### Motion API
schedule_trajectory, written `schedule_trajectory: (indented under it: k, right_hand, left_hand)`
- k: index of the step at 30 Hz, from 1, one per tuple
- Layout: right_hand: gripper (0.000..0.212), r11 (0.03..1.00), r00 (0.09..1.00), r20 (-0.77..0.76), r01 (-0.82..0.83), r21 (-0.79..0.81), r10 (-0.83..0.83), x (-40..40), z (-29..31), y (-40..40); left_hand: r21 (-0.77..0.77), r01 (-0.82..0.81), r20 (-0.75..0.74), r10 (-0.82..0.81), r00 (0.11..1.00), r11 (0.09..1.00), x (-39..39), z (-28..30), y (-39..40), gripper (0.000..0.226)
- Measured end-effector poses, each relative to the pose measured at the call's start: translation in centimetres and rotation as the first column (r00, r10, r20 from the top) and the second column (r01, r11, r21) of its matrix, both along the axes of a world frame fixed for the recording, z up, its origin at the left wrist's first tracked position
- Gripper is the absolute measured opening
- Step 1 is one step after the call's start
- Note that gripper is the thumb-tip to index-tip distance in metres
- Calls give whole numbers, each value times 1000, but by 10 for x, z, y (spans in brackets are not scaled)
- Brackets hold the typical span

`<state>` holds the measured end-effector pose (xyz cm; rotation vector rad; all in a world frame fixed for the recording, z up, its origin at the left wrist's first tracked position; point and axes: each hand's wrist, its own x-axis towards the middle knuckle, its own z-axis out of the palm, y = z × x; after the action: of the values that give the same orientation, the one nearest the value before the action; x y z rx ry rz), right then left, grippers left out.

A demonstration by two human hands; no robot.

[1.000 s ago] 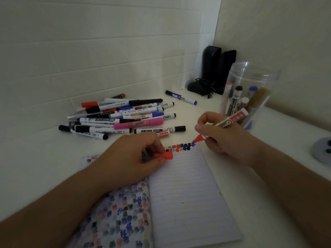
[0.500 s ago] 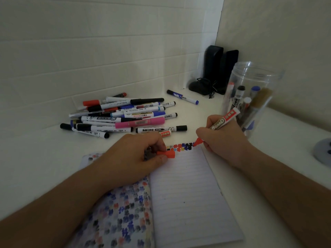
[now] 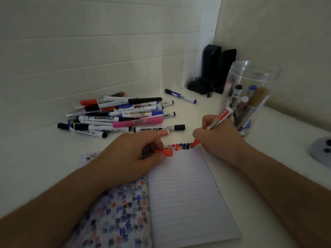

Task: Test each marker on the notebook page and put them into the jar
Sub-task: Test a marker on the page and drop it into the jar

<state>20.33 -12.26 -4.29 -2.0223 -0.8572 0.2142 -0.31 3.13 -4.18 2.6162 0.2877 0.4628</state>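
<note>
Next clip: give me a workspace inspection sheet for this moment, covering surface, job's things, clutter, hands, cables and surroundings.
Surface: white table.
Job's things: open notebook, colour marks along the top of its lined page; marker pile behind it; clear jar with several markers inside.
Clutter: lone blue marker; grey round object at right edge.
Hands: left hand holds red cap; right hand holds red marker, tip at the page.
Cables: black cord bundled by two black speakers.
Surroundings: tiled wall, corner.

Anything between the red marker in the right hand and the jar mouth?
Nothing visible. The red marker in the right hand sits just left of the jar; the jar's mouth is open, with no lid. Its cap is off, held in the left hand.
</note>
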Motion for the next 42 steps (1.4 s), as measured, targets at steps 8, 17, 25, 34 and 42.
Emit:
schedule_trajectory:
  k: [8,17,25,34,42]
  right_hand:
    - [30,999,997,-71,-26,44,29,0,0,-1]
    - [35,1000,999,44,-8,-1,8,-2,0,0]
    - [29,998,998,-69,-9,64,14,-2,-1,-1]
    - [31,998,995,-102,0,66,7,0,1,-1]
    - [34,1000,999,-33,-3,31,4,1,-1,0]
  left_hand:
    - [-13,-1,-8,1,1000,1000,0,0,0,13]
    - [-25,-2,-5,2,1000,1000,0,0,0,12]
    - [-26,-8,-21,7,1000,1000,0,-1,0,15]
    - [-34,-2,-1,2,1000,999,0,-1,0,15]
    - [-44,-2,-2,2,1000,999,0,0,-1,13]
